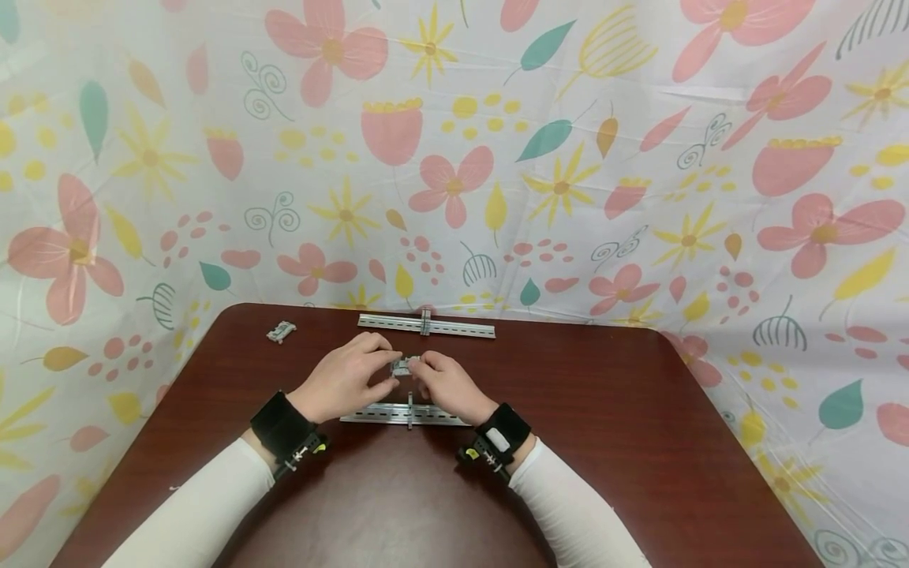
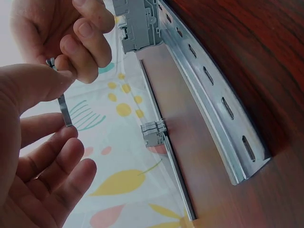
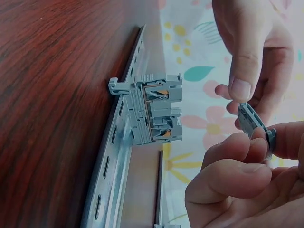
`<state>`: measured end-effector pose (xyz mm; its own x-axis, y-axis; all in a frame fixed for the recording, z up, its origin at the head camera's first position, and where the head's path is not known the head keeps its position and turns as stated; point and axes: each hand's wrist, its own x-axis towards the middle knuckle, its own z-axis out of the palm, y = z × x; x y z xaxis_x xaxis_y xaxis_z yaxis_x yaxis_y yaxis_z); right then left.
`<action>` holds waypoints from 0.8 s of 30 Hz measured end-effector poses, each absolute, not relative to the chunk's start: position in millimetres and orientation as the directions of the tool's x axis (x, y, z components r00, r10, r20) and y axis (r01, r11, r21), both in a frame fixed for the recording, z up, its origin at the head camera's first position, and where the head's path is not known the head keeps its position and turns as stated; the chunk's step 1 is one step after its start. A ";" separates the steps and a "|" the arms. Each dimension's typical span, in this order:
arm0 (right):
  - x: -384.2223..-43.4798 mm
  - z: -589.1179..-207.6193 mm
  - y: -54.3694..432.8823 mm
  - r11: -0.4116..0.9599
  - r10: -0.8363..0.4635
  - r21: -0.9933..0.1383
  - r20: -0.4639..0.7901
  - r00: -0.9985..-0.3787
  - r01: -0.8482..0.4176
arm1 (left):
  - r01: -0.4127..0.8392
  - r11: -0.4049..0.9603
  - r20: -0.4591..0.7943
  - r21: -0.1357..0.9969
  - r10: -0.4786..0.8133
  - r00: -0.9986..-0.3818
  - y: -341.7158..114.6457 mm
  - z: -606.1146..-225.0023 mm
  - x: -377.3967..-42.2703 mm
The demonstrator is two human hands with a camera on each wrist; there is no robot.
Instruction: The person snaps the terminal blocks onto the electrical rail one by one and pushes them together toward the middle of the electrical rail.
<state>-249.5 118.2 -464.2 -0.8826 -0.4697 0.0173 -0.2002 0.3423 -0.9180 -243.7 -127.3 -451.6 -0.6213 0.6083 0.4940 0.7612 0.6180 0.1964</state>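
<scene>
Between both hands, above the near metal DIN rail (image 1: pixel 365 416), is a thin grey terminal block (image 1: pixel 402 367). My left hand (image 1: pixel 346 377) holds one end of it between thumb and fingertips. Its narrow edge shows in the left wrist view as a thin strip (image 2: pixel 64 111). My right hand (image 1: pixel 453 386) pinches the other end; in the right wrist view its curled fingers (image 3: pixel 232 178) cover part of the block (image 3: pixel 249 119). Another grey terminal block (image 3: pixel 154 109) stands upright across the near rail, its side with copper-coloured parts facing the right wrist camera.
Farther back lies a second DIN rail (image 1: pixel 465 328) with a small group of grey blocks (image 1: pixel 425 322) on it. A loose grey piece (image 1: pixel 281 331) rests on the dark wooden table (image 1: pixel 604 442) at the back left. A flowered curtain (image 1: pixel 454 118) hangs behind the table.
</scene>
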 end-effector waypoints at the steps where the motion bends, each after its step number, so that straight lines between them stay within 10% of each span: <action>1: -249.7 -464.6 118.4 0.335 -0.472 -0.922 0.017 -0.881 -0.197 | 0.762 0.620 0.500 0.187 0.607 -0.617 -127.1 -451.7 -243.8; 24: -247.1 -459.8 113.0 0.146 -0.419 -0.989 -0.032 -0.907 -0.032 | 0.788 0.597 0.627 0.151 0.559 -0.543 -126.5 -453.4 -246.7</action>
<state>-247.1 113.0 -459.8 -0.9072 -0.4194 -0.0324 -0.0322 0.1461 -0.9887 -246.7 -126.5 -453.4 -0.5432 0.5586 0.6268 0.7879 0.5971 0.1508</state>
